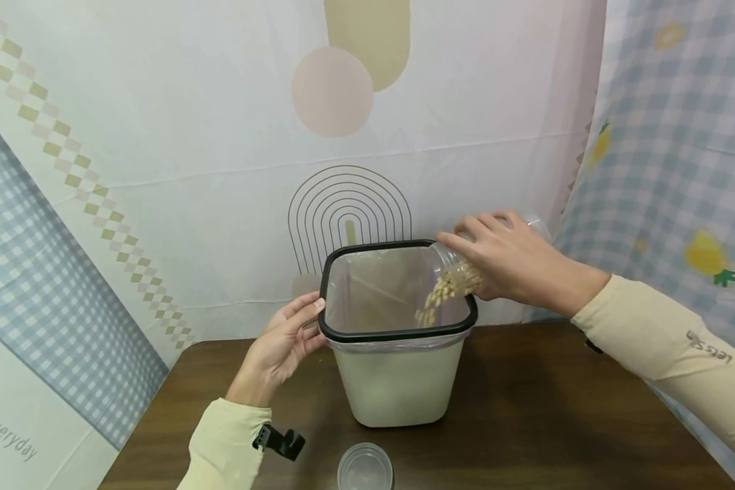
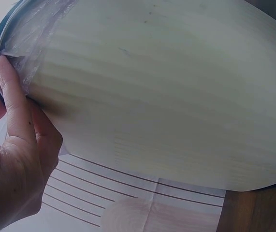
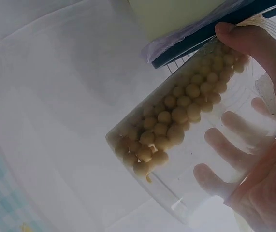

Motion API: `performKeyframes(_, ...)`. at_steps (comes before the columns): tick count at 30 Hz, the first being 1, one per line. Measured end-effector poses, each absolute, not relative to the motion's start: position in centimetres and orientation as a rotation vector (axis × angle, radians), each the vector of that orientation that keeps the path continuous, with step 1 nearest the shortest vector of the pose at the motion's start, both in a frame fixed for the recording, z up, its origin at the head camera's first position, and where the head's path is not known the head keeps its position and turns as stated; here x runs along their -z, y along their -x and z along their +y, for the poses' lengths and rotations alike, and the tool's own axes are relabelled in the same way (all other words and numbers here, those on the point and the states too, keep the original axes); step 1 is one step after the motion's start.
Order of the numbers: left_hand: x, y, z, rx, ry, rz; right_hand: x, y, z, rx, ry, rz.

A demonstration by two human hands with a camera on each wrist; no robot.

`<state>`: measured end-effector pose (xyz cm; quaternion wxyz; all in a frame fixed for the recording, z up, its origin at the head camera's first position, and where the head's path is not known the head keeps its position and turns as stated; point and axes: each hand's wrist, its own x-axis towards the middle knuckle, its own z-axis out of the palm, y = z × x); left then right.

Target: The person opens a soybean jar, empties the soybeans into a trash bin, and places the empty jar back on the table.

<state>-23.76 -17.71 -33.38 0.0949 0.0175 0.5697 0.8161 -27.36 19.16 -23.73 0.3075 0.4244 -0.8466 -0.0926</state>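
One round lid [image 1: 365, 468] on brown table [image 1: 539, 408], near lined bin [image 1: 398, 388].

A pale green-cream bin [image 1: 398, 391] stands upright on the counter [image 1: 539, 401], its black rim [image 1: 398, 335] holding a clear plastic liner [image 1: 373, 289] folded over the edge. The left hand [image 1: 284, 344] grips the rim's left side. In the right hand [image 1: 511, 262], 1 clear jar [image 3: 181, 191] tilts mouth-down over the right side; pale round beans [image 1: 447, 286] lie along its lower wall and spill into the bin. Near the bin's front, 1 round translucent lid [image 1: 365, 469] lies flat.
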Motion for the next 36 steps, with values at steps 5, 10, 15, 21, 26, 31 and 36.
performKeyframes(5, 33.39, 23.75, -17.71, -2.421, -0.047, 1.69, 23.77, 27.25, 19.17, 0.244, -1.122, -2.236)
performKeyframes(10, 33.43, 23.78, -17.69, -2.424, -0.04, 1.688, 23.81, 27.2, 19.2, 0.244, -1.124, -2.217)
performKeyframes(15, 33.47, 23.81, -17.69, -2.428, -0.048, 1.688, 23.78, 27.18, 19.24, 0.241, -1.122, -2.203)
performKeyframes(21, 33.47, 23.88, -17.64, -2.438, -0.053, 1.679, 23.66, 27.11, 19.29, 0.243, -1.113, -2.198)
performKeyframes(26, 33.45, 23.88, -17.62, -2.435, -0.046, 1.688, 23.54, 27.08, 19.37, 0.248, -1.115, -2.19)
performKeyframes(31, 33.46, 23.91, -17.65, -2.433, -0.047, 1.689, 23.57, 27.13, 19.42, 0.267, -1.113, -2.178)
performKeyframes(36, 33.47, 23.94, -17.69, -2.431, -0.052, 1.689, 23.66, 27.21, 19.41, 0.277, -1.113, -2.178)
